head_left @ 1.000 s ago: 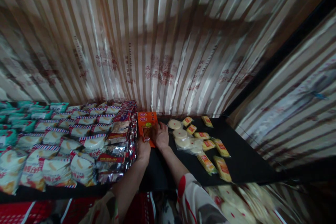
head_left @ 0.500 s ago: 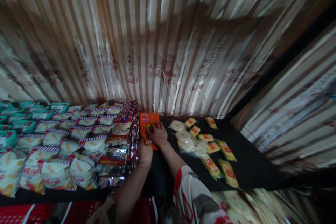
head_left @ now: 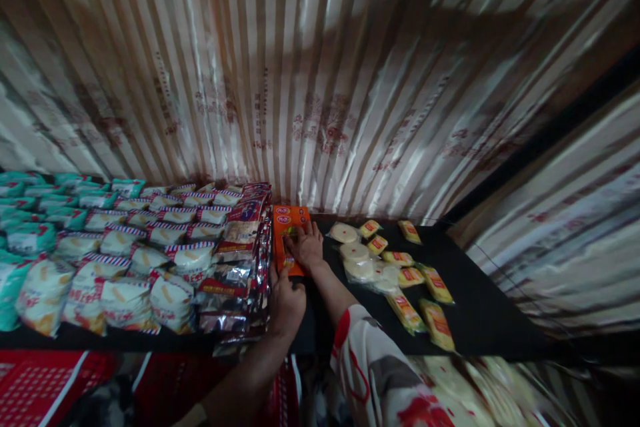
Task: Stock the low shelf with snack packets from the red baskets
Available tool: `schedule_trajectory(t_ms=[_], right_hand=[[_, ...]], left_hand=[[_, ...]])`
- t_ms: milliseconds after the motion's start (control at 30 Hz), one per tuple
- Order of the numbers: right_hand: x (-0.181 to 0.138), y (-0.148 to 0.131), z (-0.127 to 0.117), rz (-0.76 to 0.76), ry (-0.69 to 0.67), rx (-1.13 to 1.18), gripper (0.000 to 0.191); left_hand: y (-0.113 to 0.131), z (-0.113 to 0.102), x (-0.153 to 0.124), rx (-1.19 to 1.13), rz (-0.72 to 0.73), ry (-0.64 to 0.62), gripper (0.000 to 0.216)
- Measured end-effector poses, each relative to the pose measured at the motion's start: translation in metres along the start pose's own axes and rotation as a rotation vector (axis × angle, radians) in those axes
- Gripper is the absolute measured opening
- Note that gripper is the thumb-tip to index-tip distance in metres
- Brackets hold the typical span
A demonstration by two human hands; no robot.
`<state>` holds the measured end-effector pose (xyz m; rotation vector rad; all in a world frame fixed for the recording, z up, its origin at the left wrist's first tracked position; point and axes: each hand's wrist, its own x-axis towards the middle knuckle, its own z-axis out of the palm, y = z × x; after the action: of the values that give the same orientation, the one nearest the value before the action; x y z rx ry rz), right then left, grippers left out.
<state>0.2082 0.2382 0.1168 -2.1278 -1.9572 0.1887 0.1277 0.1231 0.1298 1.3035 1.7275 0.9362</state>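
An orange packet (head_left: 296, 215) lies flat on the black table, against the right side of a stack of dark red and silver bags (head_left: 233, 290). My right hand (head_left: 307, 248) rests on top of it, fingers spread and pressed flat. At the packet's near left corner is my left hand (head_left: 289, 300), its fingers mostly curled and two fingertips touching the edge beside the stack. Whether those fingertips pinch anything is hidden. To the right of my right hand lie round, pale cakes in clear wrappers (head_left: 356, 252) and small yellow packets (head_left: 413, 278).
Rows of white snack bags (head_left: 123, 300) and teal bags (head_left: 33, 238) cover the table's left side. Behind rises a pleated, printed curtain (head_left: 320, 107). Red perforated baskets (head_left: 35, 380) stand below the front edge, and more wrapped pale cakes (head_left: 450, 380) are at the lower right.
My left hand has drawn slightly back toward me along the packet's edge, and its fingers have curled. My right hand stays on the orange packet, fingers more spread. The whole view has shifted slightly.
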Motion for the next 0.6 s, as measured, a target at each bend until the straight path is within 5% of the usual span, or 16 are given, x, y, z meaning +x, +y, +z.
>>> schedule_trajectory(t_ms=[200,367,500,600], right_hand=[[-0.026,-0.008,-0.006,-0.123,0.254,0.294,0.039],[-0.109,-0.024,-0.019,-0.041,0.448,0.782,0.034],[-0.204,-0.043,-0.015,-0.041,0.336,0.953,0.029],[-0.251,-0.064,0.004,-0.229,0.071,0.84,0.031]], left_hand=[[0.0,-0.03,-0.052,-0.073,0.21,-0.165,0.039],[-0.05,-0.057,-0.107,-0.085,0.288,-0.345,0.033],[-0.115,-0.077,-0.133,-0.031,0.114,-0.495,0.031],[-0.159,-0.087,-0.133,-0.033,-0.282,-0.482,0.024]])
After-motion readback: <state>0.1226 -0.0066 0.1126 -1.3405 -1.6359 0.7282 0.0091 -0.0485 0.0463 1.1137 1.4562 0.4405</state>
